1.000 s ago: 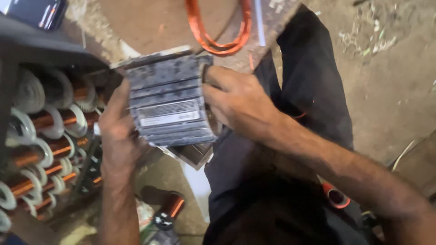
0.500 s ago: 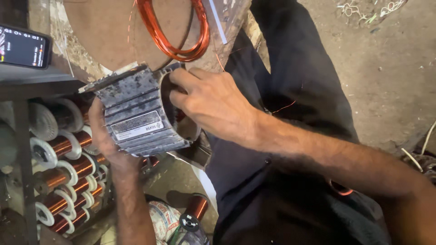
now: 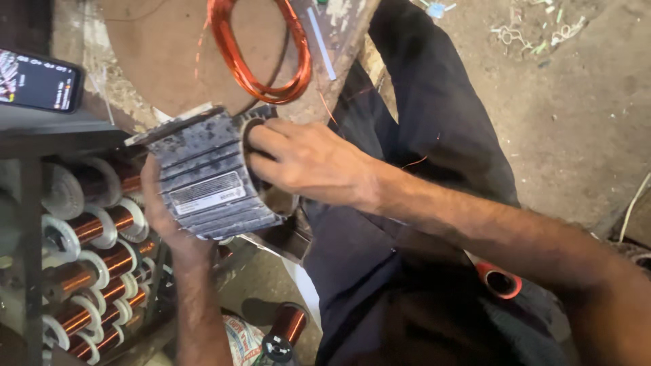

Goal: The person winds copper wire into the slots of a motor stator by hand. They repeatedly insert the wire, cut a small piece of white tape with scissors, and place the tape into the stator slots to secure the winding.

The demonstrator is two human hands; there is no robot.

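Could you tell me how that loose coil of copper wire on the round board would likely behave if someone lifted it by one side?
The copper wire coil would probably sag and go oval, since its thin strands lie in loose, unbound loops. Strands may well splay apart, as a few already stray from the bundle. It looks light for its spread, and unlikely to roll.

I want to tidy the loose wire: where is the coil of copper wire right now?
The coil of copper wire lies at the top centre of the head view on the round wooden board, just above the grey motor housing.

Both hands (image 3: 308, 163) grip a grey ribbed motor housing (image 3: 203, 176).
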